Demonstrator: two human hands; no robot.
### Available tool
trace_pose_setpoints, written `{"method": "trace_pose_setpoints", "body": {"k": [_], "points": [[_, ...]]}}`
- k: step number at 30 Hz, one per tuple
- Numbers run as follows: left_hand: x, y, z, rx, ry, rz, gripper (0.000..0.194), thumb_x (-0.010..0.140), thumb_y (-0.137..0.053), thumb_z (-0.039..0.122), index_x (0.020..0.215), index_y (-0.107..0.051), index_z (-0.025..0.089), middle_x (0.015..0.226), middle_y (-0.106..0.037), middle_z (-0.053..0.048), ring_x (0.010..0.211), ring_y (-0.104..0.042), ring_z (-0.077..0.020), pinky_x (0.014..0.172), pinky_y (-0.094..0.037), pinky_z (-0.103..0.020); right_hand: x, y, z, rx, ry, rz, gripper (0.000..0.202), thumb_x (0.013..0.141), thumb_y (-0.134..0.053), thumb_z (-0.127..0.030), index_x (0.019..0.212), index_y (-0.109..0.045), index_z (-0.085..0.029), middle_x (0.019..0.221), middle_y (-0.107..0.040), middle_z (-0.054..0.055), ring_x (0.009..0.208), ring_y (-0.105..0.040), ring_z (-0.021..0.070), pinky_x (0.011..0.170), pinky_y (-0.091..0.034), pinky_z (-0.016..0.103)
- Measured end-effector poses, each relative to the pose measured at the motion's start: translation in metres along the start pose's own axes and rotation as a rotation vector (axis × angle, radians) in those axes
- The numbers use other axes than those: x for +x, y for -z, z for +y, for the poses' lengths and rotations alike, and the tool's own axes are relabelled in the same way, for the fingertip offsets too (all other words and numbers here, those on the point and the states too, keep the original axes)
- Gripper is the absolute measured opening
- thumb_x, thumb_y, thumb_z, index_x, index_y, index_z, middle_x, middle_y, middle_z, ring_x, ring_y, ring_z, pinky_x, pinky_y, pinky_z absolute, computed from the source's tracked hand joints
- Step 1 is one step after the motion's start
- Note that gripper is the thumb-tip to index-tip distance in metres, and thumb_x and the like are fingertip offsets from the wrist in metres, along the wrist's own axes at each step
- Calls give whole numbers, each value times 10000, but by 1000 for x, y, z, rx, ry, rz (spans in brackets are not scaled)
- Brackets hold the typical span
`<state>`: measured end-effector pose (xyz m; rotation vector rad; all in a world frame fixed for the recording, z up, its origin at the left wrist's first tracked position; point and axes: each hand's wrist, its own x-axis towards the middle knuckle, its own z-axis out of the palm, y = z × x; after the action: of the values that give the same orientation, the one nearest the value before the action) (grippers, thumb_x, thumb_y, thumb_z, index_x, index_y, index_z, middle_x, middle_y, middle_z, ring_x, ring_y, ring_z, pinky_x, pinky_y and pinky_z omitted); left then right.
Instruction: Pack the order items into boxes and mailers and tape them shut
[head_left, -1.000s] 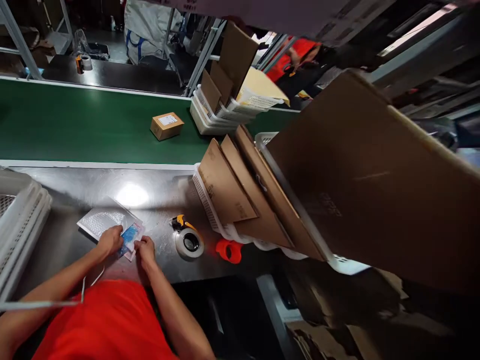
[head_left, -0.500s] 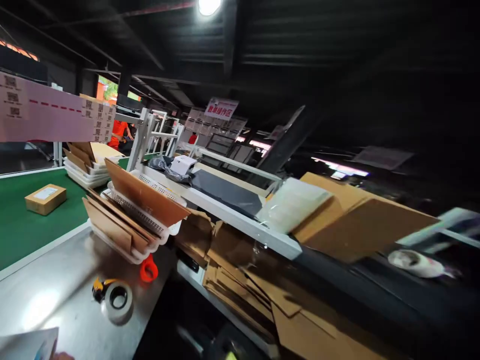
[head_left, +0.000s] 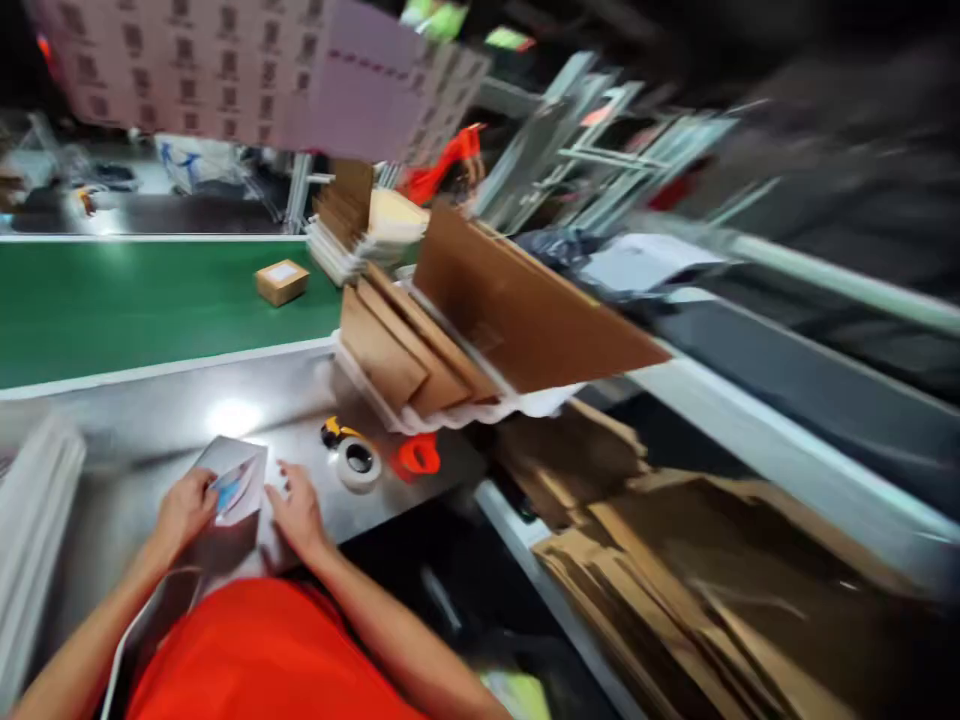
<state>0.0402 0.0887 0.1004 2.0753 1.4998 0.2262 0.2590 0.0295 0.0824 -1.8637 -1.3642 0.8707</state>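
My left hand (head_left: 187,508) pinches a small pale packet with blue print (head_left: 234,496) at its left edge. Under and around the packet stands a grey-white box or folded sheet (head_left: 259,452), blurred, so its exact form cannot be told. My right hand (head_left: 298,508) lies against the right side of this white piece, thumb and fingers apart. Just right of that hand, a tape dispenser with a clear roll (head_left: 358,464) rests on the metal table (head_left: 165,410). Beside it is an orange-red ring (head_left: 418,456).
White baskets with cardboard sheets (head_left: 390,345) stand at the table's far right corner. A small labelled carton (head_left: 282,283) sits on the green belt (head_left: 150,290). Flattened cardboard (head_left: 637,570) fills a lower shelf at right. White stacked pieces (head_left: 41,530) are at the left edge.
The view has swung left and down, bringing both my hands and the packet into sight. Baskets, tape and carton now appear further right in the picture.
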Motion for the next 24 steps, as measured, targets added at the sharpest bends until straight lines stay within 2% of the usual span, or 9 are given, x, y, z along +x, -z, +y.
{"method": "trace_pose_setpoints", "body": {"k": [3,5,6,8,12,15,17,22,24], "points": [[-5,14,-15,38,43,13,356,977,-497,98,1153,-803,150,1189,-801,-155,1121,-746,-269,1024,-559,-376,15,-14,-3,6,-213,-76,392,904,-801,-271,1264,-730,-130,1255,-772,200,1048,-778,314,921,-643,444],[-10,22,-19,61,44,14,380,1008,-483,105,1224,-794,131,1223,-782,-152,1129,-736,-254,1025,-555,-363,28,-14,-8,59,-269,-226,127,901,-767,-243,961,-751,-132,891,-799,124,708,-754,230,675,-611,342],[-13,27,-19,72,32,25,389,1019,-477,112,1251,-788,121,1233,-773,-157,1130,-734,-255,1027,-554,-365,32,-11,-13,89,-286,-282,120,897,-743,-221,807,-712,-149,725,-753,73,575,-693,185,578,-553,288],[-20,39,-20,79,-36,48,407,1024,-471,121,1284,-784,110,1226,-768,-171,1116,-732,-262,1029,-555,-376,34,-1,-24,160,-279,-325,249,890,-693,-200,653,-616,-182,592,-685,25,472,-612,135,482,-456,228],[-32,61,-20,26,-228,-21,400,1008,-534,172,1296,-811,171,1103,-810,-121,997,-753,-248,954,-577,-352,28,27,-49,303,-217,-288,231,924,-578,-247,698,-601,-204,649,-730,16,462,-584,106,447,-424,201],[-29,68,-20,-9,-222,-172,361,928,-589,120,1159,-862,166,1084,-843,-106,994,-770,-244,912,-576,-319,27,42,-63,322,-199,-319,227,857,-582,-207,631,-588,-209,546,-672,-6,411,-548,105,417,-398,197],[-23,72,-21,-8,-177,-215,358,886,-582,81,1078,-876,150,1049,-848,-104,963,-767,-236,878,-570,-305,30,47,-68,303,-187,-354,224,792,-617,-174,573,-583,-206,497,-643,-13,396,-555,111,409,-392,197],[-6,89,-19,101,-157,-42,335,914,-597,139,1069,-888,195,1064,-809,-94,949,-728,-229,876,-554,-315,39,39,-65,250,-136,-293,217,845,-591,-203,628,-589,-204,616,-728,7,524,-682,129,484,-451,192],[-2,85,-17,162,-131,-5,279,926,-625,179,1012,-889,208,1104,-791,-107,1034,-718,-262,938,-550,-348,38,29,-52,183,-134,-259,260,883,-570,-202,623,-563,-207,637,-733,25,569,-706,137,512,-456,199]]}}
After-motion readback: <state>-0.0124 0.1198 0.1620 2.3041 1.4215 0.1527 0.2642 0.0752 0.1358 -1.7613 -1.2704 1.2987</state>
